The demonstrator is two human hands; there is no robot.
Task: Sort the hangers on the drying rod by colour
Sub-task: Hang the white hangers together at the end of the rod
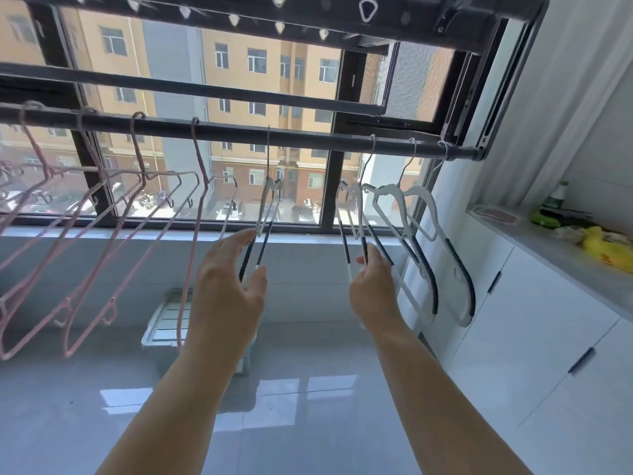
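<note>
A dark drying rod [239, 130] runs across the window. Several pink wire hangers [102, 234] hang along its left part. One white hanger with dark ribbed grips [265, 207] hangs alone at the middle, seen edge-on. My left hand [226, 289] is loosely closed around its lower end, between thumb and fingers. Three more white hangers hang near the rod's right end. My right hand [373, 289] pinches the lower bars of the leftmost of them [346, 241]. The other two [428, 262] hang free beside the wall.
A second dark bar [205, 87] and a rack frame with holes [308, 15] sit above the rod. White cabinets [513, 320] stand at the right, with a yellow bag [606, 248] and a green bottle [556, 200] on top. A white plastic box [164, 323] rests on the glossy floor.
</note>
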